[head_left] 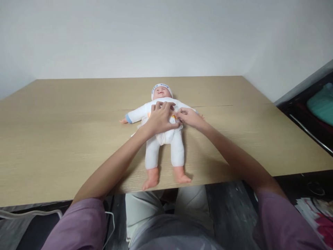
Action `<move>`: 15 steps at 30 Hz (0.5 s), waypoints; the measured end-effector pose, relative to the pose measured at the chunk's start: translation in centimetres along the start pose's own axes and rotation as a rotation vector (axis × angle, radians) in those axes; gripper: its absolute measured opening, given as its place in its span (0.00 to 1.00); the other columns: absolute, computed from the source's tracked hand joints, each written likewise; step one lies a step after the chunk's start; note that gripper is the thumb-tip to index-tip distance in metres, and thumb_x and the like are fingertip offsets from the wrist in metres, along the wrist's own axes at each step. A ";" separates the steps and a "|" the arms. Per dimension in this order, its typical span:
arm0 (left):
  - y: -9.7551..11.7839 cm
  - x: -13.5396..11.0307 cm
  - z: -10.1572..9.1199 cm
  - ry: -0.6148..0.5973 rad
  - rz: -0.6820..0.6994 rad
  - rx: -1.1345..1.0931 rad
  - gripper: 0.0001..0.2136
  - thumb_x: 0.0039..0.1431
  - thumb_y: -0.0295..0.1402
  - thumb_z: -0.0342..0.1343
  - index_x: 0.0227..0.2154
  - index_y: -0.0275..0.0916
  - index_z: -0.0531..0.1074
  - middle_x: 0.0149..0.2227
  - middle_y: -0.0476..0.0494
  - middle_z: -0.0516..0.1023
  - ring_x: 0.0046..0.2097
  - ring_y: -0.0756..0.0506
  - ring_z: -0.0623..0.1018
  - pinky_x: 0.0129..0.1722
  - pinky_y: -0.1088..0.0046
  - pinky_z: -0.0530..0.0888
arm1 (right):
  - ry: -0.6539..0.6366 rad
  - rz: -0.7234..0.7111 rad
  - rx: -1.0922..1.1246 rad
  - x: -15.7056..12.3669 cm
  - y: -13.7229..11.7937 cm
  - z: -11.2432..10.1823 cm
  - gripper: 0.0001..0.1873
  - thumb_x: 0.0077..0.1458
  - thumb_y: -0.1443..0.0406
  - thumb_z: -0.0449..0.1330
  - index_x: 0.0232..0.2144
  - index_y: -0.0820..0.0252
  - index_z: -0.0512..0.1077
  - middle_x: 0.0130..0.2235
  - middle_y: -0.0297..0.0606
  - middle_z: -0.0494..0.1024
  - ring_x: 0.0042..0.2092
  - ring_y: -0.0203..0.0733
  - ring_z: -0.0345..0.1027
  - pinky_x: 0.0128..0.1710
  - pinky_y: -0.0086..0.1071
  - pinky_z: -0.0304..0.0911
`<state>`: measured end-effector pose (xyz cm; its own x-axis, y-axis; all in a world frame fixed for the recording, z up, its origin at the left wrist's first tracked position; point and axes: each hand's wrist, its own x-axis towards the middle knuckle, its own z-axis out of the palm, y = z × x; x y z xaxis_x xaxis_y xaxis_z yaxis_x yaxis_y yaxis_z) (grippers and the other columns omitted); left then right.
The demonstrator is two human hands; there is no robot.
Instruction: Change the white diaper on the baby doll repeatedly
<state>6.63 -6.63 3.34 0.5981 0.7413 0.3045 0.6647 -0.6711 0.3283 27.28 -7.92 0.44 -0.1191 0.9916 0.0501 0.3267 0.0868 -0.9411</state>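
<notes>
A baby doll (178,152) in a white suit and white cap lies on its back on the table, its head away from me and its feet near the front edge. Round its hips is a white diaper (163,138) with a small orange print. My left hand (161,118) rests on the doll's belly, fingers spread over the front of the diaper. At the doll's waist, on the right side, my right hand (188,116) pinches the diaper's edge between thumb and fingers. The pinched bit is mostly hidden by the fingertips.
The wooden table (65,139) meets a pale wall (130,38) at the back. A dark-framed item with teal cloth (322,102) stands beyond the right edge. A white cable (31,212) runs below the table at the left.
</notes>
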 end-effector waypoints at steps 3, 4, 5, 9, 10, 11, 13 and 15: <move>-0.2 0.0 0.0 0.004 0.005 -0.043 0.36 0.57 0.46 0.69 0.66 0.41 0.67 0.63 0.35 0.79 0.63 0.26 0.69 0.65 0.44 0.64 | 0.079 -0.091 -0.010 -0.6 0.1 1.6 0.19 0.63 0.46 0.66 0.38 0.55 0.72 0.35 0.34 0.78 0.35 0.42 0.72 0.36 0.35 0.68; -0.4 0.0 -0.2 -0.006 0.009 -0.065 0.36 0.56 0.45 0.69 0.66 0.41 0.66 0.63 0.35 0.78 0.64 0.25 0.68 0.65 0.44 0.63 | 0.139 -0.161 -0.040 -1.3 0.2 1.9 0.19 0.64 0.46 0.66 0.41 0.55 0.73 0.39 0.37 0.80 0.38 0.43 0.74 0.38 0.37 0.71; -0.7 0.1 -0.4 -0.030 0.017 -0.097 0.37 0.56 0.46 0.70 0.66 0.42 0.66 0.63 0.35 0.78 0.64 0.25 0.67 0.65 0.42 0.63 | 0.189 -0.245 -0.085 -2.2 0.3 2.2 0.19 0.66 0.47 0.66 0.44 0.55 0.74 0.44 0.40 0.82 0.42 0.45 0.76 0.42 0.38 0.74; -2.7 0.2 -1.7 -0.167 0.100 -0.390 0.43 0.56 0.51 0.74 0.70 0.47 0.63 0.68 0.36 0.74 0.68 0.25 0.68 0.67 0.41 0.67 | 0.202 -0.497 -0.299 -5.8 0.9 2.5 0.21 0.79 0.53 0.53 0.64 0.53 0.75 0.66 0.48 0.78 0.69 0.52 0.70 0.71 0.52 0.66; -3.4 0.0 -1.9 -0.161 0.125 -0.504 0.43 0.58 0.51 0.73 0.71 0.49 0.61 0.69 0.35 0.73 0.69 0.27 0.70 0.66 0.44 0.69 | 0.177 -0.518 -0.353 -6.5 1.0 2.5 0.24 0.80 0.55 0.49 0.68 0.52 0.72 0.70 0.47 0.75 0.73 0.53 0.66 0.76 0.54 0.60; -4.1 -0.3 -2.0 -0.122 0.145 -0.611 0.41 0.62 0.51 0.71 0.72 0.50 0.58 0.70 0.35 0.72 0.70 0.29 0.71 0.66 0.47 0.71 | 0.155 -0.525 -0.405 -7.0 1.2 2.6 0.26 0.81 0.55 0.47 0.72 0.52 0.69 0.73 0.47 0.72 0.76 0.53 0.62 0.79 0.56 0.56; -5.9 -1.6 -1.7 0.026 0.155 -0.735 0.35 0.70 0.49 0.66 0.73 0.50 0.56 0.69 0.34 0.72 0.71 0.33 0.72 0.66 0.51 0.73 | 0.132 -0.529 -0.491 -7.6 1.6 2.7 0.30 0.81 0.55 0.45 0.78 0.52 0.63 0.77 0.47 0.68 0.78 0.54 0.59 0.80 0.57 0.53; -8.0 -3.7 -1.1 0.165 0.130 -0.697 0.29 0.74 0.48 0.62 0.69 0.47 0.59 0.67 0.33 0.74 0.69 0.35 0.74 0.68 0.50 0.72 | 0.132 -0.538 -0.549 -7.8 2.0 2.8 0.32 0.81 0.54 0.44 0.80 0.53 0.60 0.77 0.48 0.66 0.78 0.55 0.58 0.80 0.57 0.53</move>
<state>-1.41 -4.01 0.59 0.5407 0.6820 0.4925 0.1201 -0.6421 0.7572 26.20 -15.71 -2.76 -0.2915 0.8000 0.5244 0.6768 0.5599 -0.4779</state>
